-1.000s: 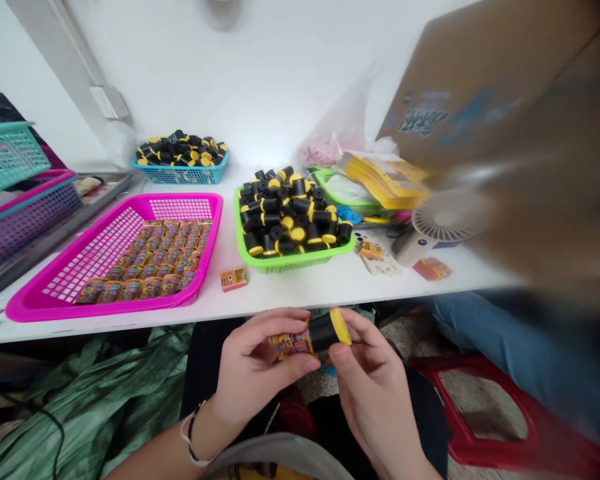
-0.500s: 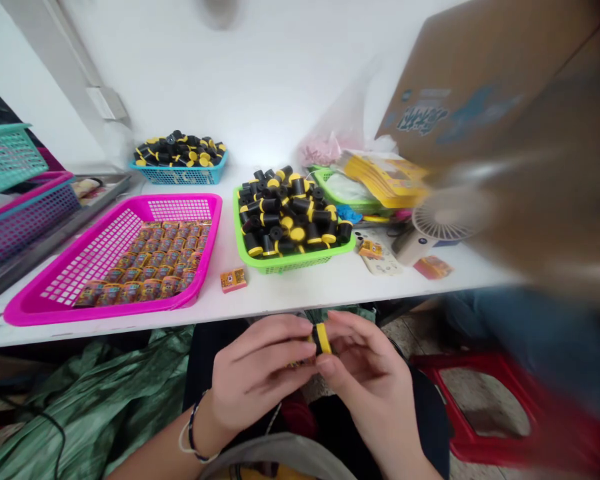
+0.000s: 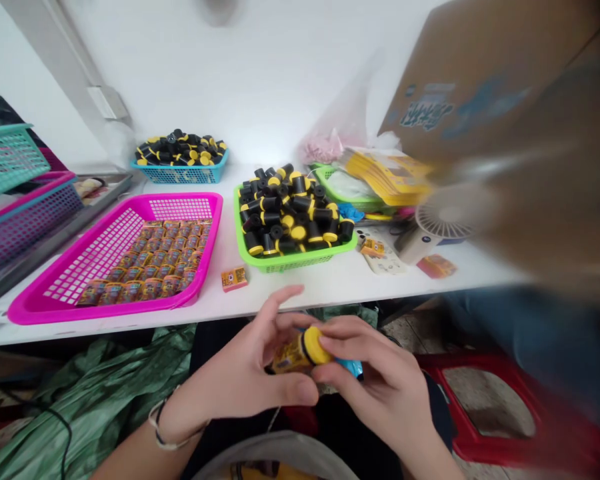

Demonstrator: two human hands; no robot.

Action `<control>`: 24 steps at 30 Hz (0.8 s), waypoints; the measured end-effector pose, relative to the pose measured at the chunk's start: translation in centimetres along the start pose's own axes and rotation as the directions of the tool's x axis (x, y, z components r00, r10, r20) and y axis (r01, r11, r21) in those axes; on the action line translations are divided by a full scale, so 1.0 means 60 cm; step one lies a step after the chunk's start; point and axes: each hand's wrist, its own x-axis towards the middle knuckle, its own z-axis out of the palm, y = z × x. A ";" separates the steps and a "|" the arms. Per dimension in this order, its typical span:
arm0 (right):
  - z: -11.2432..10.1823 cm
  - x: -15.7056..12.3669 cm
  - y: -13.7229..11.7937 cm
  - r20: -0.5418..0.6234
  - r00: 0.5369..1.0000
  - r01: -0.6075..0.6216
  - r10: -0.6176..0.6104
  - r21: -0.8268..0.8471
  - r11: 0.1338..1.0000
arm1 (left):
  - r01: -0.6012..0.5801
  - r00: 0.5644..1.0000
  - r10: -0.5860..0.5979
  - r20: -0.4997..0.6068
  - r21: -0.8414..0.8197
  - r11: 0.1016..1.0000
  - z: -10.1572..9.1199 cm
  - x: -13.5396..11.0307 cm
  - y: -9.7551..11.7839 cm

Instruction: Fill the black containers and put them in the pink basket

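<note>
Both my hands meet in front of the table edge over my lap. My left hand (image 3: 253,373) and my right hand (image 3: 375,383) together pinch one small black cylinder with a yellow cap (image 3: 303,350), an orange printed label wrapped round its body. My left forefinger sticks out above it. A bit of blue shows under my right fingers. On the white table (image 3: 310,287) stand a green basket (image 3: 290,261) heaped with black and yellow cylinders and a pink basket (image 3: 70,293) with rows of labelled ones.
A blue basket (image 3: 180,175) of more cylinders stands at the back. A loose orange label piece (image 3: 234,278) lies near the edge. At right are a small white fan (image 3: 437,223), yellow packets and a cardboard box (image 3: 460,87). Stacked baskets stand left; a red stool (image 3: 485,413) is below right.
The cylinder has turned in my fingers so its labelled body shows again, and my left forefinger has lifted off it. My hands sit slightly lower.
</note>
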 end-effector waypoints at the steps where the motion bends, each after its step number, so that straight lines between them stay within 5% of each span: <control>1: -0.003 0.003 0.000 0.059 0.997 0.046 -0.044 -0.024 0.999 | 0.115 0.991 -0.110 0.072 -0.071 0.991 -0.002 0.001 0.003; 4: -0.007 0.005 0.002 0.156 0.981 0.135 -0.116 -0.112 0.985 | 0.296 0.947 -0.258 0.191 -0.209 0.932 -0.003 0.002 0.000; 8: -0.011 -0.005 0.004 0.297 0.945 0.178 -0.135 -0.123 0.976 | 0.288 0.956 -0.257 0.139 -0.315 0.904 0.006 0.003 -0.015; 11: -0.009 -0.017 0.000 0.371 0.923 0.155 -0.103 -0.113 0.981 | 0.252 0.963 -0.166 0.212 -0.491 0.834 0.015 0.004 -0.030; 18: 0.013 -0.026 -0.009 0.253 0.949 0.222 -0.188 -0.111 0.969 | 0.182 0.965 0.008 0.262 -0.691 0.699 0.037 0.003 -0.058; 24: 0.010 -0.021 -0.013 0.266 0.930 0.312 -0.254 -0.206 0.928 | 0.262 0.956 -0.131 0.264 -0.560 0.786 0.027 0.007 -0.039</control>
